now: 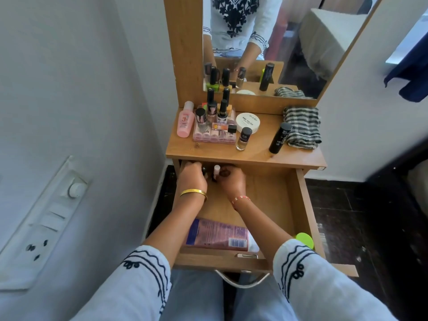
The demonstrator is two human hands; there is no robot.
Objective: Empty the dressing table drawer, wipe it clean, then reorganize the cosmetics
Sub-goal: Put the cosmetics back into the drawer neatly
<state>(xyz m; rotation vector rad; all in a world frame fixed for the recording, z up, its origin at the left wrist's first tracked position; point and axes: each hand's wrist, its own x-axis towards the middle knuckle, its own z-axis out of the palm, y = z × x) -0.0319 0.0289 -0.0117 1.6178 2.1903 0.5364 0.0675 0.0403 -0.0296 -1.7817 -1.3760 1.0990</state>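
Observation:
The wooden drawer [303, 205] is pulled out below the dressing table top [254, 154]. Both hands reach into its far left corner. My left hand [192, 177] is curled around small dark bottles there, mostly hidden under the tabletop. My right hand [231, 179] closes beside a small white-capped bottle [216, 170] standing between the hands. A pink lotion tube [215, 235] lies flat at the drawer's front, and a green lid [304, 239] shows at the front right corner.
On the tabletop stand several nail polish bottles [222, 110], a pink bottle [185, 120], a white nail polish remover jar [248, 122], a black tube [280, 137] and a striped cloth [302, 127]. A mirror [266, 42] rises behind. A wall with a switchboard [46, 218] is on the left.

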